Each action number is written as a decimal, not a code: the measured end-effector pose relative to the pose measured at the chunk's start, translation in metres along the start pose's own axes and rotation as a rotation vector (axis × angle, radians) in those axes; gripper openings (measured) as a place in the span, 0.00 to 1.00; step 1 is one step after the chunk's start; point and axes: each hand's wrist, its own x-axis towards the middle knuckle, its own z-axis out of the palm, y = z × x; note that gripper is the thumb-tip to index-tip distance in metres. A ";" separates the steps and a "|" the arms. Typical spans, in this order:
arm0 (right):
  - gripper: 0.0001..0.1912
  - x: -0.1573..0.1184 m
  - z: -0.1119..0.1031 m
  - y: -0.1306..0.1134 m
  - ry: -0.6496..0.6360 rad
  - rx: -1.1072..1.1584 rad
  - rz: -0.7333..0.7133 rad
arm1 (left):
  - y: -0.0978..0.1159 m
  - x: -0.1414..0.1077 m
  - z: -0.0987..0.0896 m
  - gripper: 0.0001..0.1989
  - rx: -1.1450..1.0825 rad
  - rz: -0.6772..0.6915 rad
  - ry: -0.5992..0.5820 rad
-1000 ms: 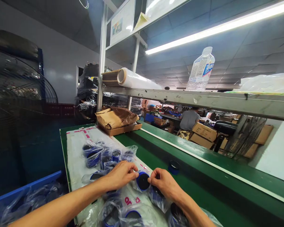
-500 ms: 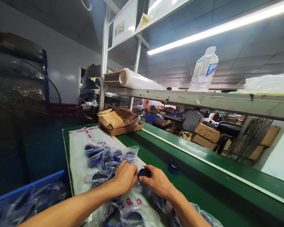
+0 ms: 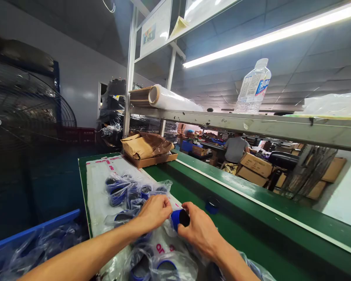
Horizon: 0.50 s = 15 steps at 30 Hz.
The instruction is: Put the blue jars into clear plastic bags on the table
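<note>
My right hand [image 3: 199, 228] grips a blue cylinder with a dark end [image 3: 177, 219], thumb in front and fingers behind it. Just left of it, my left hand [image 3: 155, 210] is closed in a pinch at a clear plastic bag [image 3: 169, 229], whose film shows below the fingers; its exact hold is partly hidden. Several blue parts in clear bags [image 3: 118, 193] lie on the white printed sheet [image 3: 98, 195] beyond my left hand. More bagged blue parts [image 3: 166, 269] lie nearer me. A similar unbagged blue part [image 3: 212, 205] sits on the green belt [image 3: 245, 234] to the right.
A cardboard tray with brown paper [image 3: 148, 148] stands at the far end. A blue crate [image 3: 46, 226] holds bagged parts at lower left, near a large fan [image 3: 26, 101]. The shelf [image 3: 222, 119] carries a film roll [image 3: 172, 97] and a bottle [image 3: 253, 88]. A person [image 3: 235, 148] sits beyond.
The blue cylinder has tilted in my right hand, showing more of its blue side. My left hand has shifted slightly, its fingers curled closer together.
</note>
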 end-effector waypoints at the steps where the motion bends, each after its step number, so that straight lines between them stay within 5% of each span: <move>1: 0.30 -0.002 -0.001 0.000 -0.002 0.001 -0.011 | 0.000 -0.001 0.000 0.10 -0.012 0.002 0.006; 10: 0.28 -0.004 -0.005 0.004 0.044 0.115 0.006 | 0.000 -0.015 0.005 0.16 -0.060 0.098 0.054; 15: 0.26 -0.011 -0.010 0.002 0.070 0.158 0.031 | 0.001 -0.011 0.000 0.11 -0.026 0.129 0.027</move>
